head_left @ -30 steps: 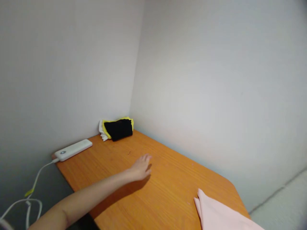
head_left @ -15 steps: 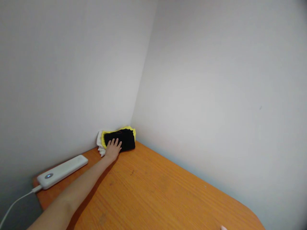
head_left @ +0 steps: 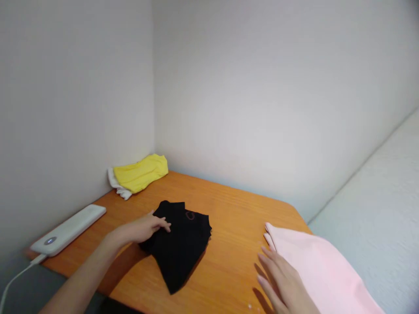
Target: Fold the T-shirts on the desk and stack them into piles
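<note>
"Left grip?"

"From my remote feed: left hand (head_left: 149, 227) reached over the left side of a folded matte-black cloth garment (head_left: 183, 248) bearing a small reddish mark. Fingers lay across the fabric; thumb side hidden. I could not tell whether it was pinched."

"The garment's position?"

"Over the middle of the orange-brown wood-grain tabletop (head_left: 229, 209), one corner pointing toward the near edge."

"And the right?"

"Right hand (head_left: 283, 279) held nothing I could see. Fingers loosely spread, at the left edge of a smooth pale-pink folded cloth (head_left: 322, 266); contact unclear."

"Farther out?"

"Far corner: a bright yellow folded cloth (head_left: 142, 172), with crumpled white fabric (head_left: 122, 192) showing at its left end. Nearer, along the left side, I logged a white oblong plastic device (head_left: 70, 229) with a round display, a thin white cable (head_left: 16, 279) plugged into its near end."
</note>
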`<move>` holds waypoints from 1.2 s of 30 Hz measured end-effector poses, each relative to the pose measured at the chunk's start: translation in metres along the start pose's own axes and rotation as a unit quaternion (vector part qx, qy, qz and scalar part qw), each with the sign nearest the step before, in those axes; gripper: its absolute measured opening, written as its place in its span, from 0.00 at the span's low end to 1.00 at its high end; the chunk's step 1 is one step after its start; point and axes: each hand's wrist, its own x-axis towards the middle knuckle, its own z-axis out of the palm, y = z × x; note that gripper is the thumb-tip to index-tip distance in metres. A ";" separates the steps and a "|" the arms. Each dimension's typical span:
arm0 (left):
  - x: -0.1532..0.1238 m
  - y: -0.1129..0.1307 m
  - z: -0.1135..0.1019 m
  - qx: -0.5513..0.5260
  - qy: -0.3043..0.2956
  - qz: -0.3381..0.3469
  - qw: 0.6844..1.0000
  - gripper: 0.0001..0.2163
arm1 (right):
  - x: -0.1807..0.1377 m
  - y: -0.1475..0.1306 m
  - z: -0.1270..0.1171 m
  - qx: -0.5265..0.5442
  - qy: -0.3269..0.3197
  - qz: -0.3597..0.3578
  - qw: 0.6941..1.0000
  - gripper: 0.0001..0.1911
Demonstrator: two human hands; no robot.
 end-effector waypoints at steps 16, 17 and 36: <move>-0.055 0.121 0.100 -0.139 0.163 -0.063 0.975 0.16 | -0.009 -0.154 0.055 0.181 -0.046 0.144 0.972 0.13; -0.057 0.126 0.100 -0.180 0.158 -0.065 0.969 0.17 | -0.007 -0.157 0.057 0.193 -0.035 0.152 0.969 0.14; -0.109 0.130 -0.036 0.063 0.636 -0.039 0.768 0.14 | -0.016 -0.107 -0.084 0.116 0.321 0.083 0.936 0.13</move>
